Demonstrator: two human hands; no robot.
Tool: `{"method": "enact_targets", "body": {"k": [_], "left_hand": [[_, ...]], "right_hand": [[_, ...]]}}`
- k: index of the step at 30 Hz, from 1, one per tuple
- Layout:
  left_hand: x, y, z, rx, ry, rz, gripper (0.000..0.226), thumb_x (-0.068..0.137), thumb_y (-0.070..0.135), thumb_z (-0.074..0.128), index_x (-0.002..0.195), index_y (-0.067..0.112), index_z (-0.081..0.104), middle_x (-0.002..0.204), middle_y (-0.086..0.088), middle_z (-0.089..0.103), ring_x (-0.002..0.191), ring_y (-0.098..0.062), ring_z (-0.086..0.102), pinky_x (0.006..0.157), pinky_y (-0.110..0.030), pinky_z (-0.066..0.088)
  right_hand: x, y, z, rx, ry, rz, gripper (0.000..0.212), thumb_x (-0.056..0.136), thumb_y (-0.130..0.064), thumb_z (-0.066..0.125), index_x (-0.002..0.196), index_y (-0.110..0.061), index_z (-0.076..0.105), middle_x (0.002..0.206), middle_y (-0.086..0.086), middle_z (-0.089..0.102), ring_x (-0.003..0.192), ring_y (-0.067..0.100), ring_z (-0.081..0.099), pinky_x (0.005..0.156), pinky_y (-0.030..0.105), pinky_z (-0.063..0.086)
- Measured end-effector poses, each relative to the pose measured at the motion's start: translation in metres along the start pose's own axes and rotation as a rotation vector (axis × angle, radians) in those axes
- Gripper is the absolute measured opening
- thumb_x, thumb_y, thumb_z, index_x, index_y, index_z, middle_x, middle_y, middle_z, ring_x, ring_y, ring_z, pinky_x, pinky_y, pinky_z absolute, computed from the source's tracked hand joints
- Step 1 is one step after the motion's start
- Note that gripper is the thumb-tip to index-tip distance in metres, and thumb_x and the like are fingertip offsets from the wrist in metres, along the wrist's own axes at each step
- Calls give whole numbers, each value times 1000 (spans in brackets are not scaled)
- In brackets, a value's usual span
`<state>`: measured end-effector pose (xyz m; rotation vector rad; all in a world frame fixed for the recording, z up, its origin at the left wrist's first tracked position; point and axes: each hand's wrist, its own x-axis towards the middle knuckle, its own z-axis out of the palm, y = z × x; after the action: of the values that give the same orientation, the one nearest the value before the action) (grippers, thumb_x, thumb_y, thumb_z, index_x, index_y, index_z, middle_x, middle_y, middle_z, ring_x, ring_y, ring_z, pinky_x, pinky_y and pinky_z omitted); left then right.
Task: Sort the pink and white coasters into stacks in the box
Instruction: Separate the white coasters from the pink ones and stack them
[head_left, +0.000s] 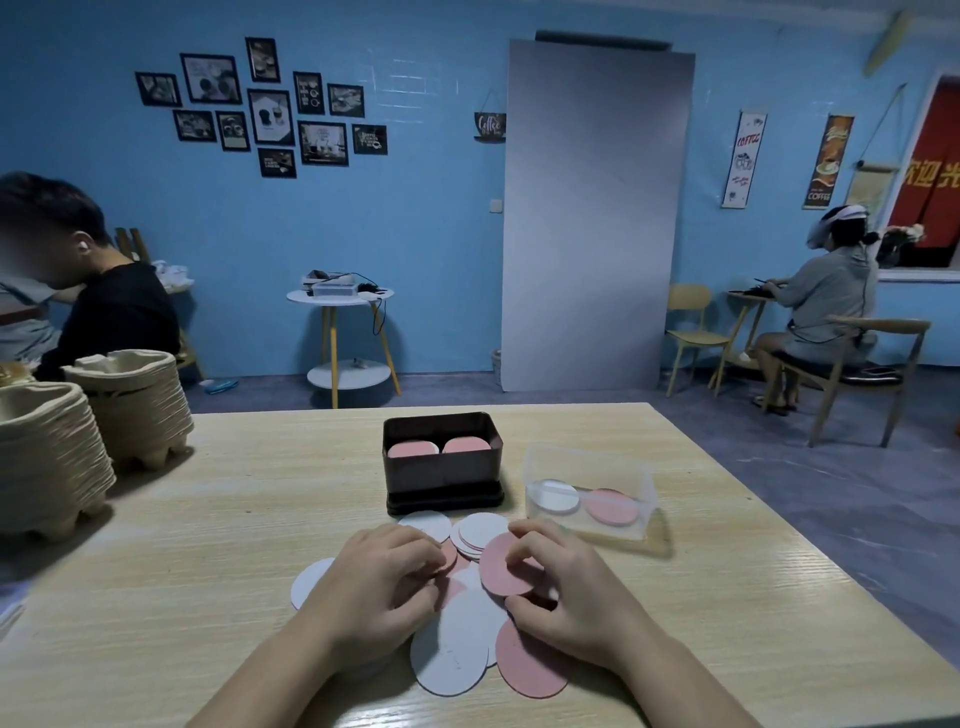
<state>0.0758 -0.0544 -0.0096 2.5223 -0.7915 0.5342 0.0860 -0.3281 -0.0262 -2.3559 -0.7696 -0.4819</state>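
Where loose pile (452, 654) of pink and white coasters lies on desk (208, 545), just in front of dark box (444, 470), right hand (571, 597) pinches pink coaster (501, 574) by rim, thumb and fingers curled, coaster tilted above pile. Left hand (374, 587): fingers curled, tips on pile; hold on any coaster cannot be told. Dark box: two pink stacks (413, 449) side by side inside. Clear box (587, 462), just right of dark box: white disc (553, 496) and pink disc (612, 506) flat, side by side. Moulded-pulp tray stacks (130, 405) at desk's far left.
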Motion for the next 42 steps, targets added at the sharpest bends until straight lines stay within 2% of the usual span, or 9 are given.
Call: {"method": "enact_targets", "body": {"k": [5,9,17,23,27,31,35,39,42], "left_hand": [[-9,13,-9,-14,-74,82,31,84,54,65,110,38,66,118,29,57,117,7,48,102,-29,37],[-21,22,-7,21,-122,82,46,77,60,65,118,38,64,125,29,54,123,11,40,106,-26,32],[-48,28,-4,86,-132,-1,69,68,76,63,126,41,52,130,30,46,123,2,41,105,-28,33],[-46,29,-7,78,-127,5,60,72,77,60,115,36,57,124,26,51,118,-1,44,105,-30,33],[-48,30,-12,24,2,-28,54,70,64,70,112,32,58,113,21,57,106,-2,51,95,-29,40],[-46,35,-16,2,79,-26,56,73,54,74,120,30,57,112,19,60,102,-3,51,88,-26,40],[-37,40,-14,-8,66,-13,62,75,55,72,130,31,56,117,18,60,108,-6,54,90,-30,44],[-29,38,-6,-15,49,22,67,78,60,74,133,28,57,125,14,61,111,-10,57,92,-32,48],[-30,36,-1,17,71,52,68,78,68,71,130,25,61,125,11,63,108,-11,59,85,-30,50]], "right_hand": [[0,-1,-1,-15,16,-13,27,78,-46,71,93,-28,56,134,-18,53,127,-9,42,96,19,43],[-3,-7,-6,-15,23,0,28,80,-50,70,93,-30,56,135,-19,51,125,-5,45,92,22,47],[-33,-38,-1,-30,15,7,27,79,-52,70,92,-33,56,134,-14,55,132,0,42,100,23,41],[-37,-44,-5,-5,36,31,30,79,-51,72,96,-28,62,132,-10,56,131,2,45,102,29,44],[-36,-42,-6,53,59,58,28,79,-49,72,97,-30,62,133,-14,53,127,2,47,96,33,51],[-31,-40,-3,24,20,19,40,80,-46,73,115,-31,60,139,-13,53,133,2,43,105,35,44],[-22,-49,4,61,-43,-62,54,83,-45,74,131,-38,50,144,-19,50,134,-1,42,109,27,39],[-20,-50,10,76,-42,-81,51,84,-43,75,129,-32,52,150,-16,46,135,-1,41,107,27,42],[-22,-49,12,42,-58,-115,45,86,-44,75,125,-30,56,151,-10,46,139,1,39,109,24,39]]}}
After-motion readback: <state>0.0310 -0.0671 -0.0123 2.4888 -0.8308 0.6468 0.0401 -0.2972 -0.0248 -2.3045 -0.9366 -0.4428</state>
